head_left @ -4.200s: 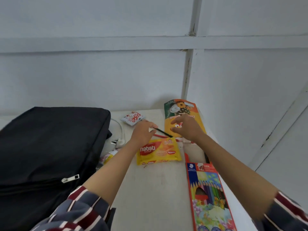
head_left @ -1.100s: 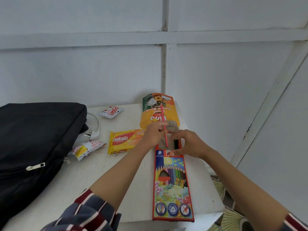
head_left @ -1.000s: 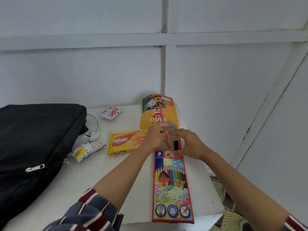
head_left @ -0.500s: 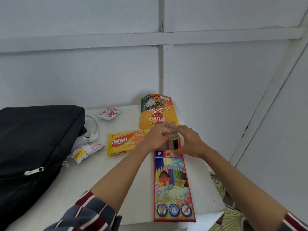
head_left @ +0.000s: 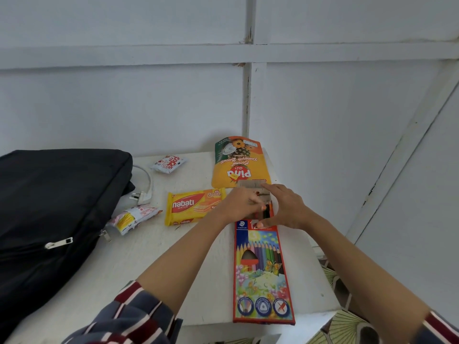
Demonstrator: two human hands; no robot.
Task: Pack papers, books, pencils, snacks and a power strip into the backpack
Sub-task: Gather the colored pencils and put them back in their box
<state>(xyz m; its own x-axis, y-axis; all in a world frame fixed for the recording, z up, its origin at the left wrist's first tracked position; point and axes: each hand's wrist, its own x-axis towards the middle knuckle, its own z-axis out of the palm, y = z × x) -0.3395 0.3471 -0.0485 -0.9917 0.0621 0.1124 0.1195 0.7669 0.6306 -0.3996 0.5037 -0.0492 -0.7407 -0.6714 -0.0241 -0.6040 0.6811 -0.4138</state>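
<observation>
The fingers [head_left: 271, 188] of the right hand [head_left: 288, 210] arch over the open end of the pencil box [head_left: 262, 269], the forefinger lying along its raised cardboard flap [head_left: 250, 183] and the thumb pressing the printed front just below the mouth, so this hand grips the box end. The left hand [head_left: 236, 205] meets it from the other side, fingers curled in at the mouth; a speck of red shows at their tips, but whether they pinch anything I cannot tell. Between the two hands dark pencils [head_left: 267, 211] show inside the box.

The box lies flat on the white worktop [head_left: 149, 256], running from the fingers back toward the person. Just beyond the fingers lies an orange Pina biscuit pouch [head_left: 238, 160]. Left of the left fingers, touching the wrist, is a yellow nabati wafer pack [head_left: 193, 206]; further left a crumpled wrapper [head_left: 134, 218] and a white plug and cable [head_left: 142, 196], with a small red-and-white sachet [head_left: 169, 163] beyond them. Far left lies the black backpack [head_left: 57, 194], well apart from the fingers, its zip pull showing.
</observation>
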